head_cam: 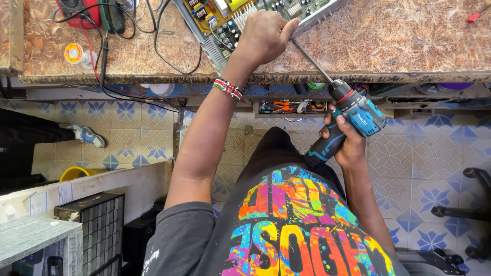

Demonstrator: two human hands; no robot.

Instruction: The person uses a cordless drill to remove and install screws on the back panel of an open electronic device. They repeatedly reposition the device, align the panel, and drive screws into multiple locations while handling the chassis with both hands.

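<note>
Right hand (350, 145) gripping drill (353, 115), left hand (263, 38) steadying chassis (266, 15)

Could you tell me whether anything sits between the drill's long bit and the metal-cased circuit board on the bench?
Nothing visible does. The left hand rests on the circuit board and steadies the bit at its tip beside the board's metal edge. The right hand holds the cordless drill below the bench edge.
</note>
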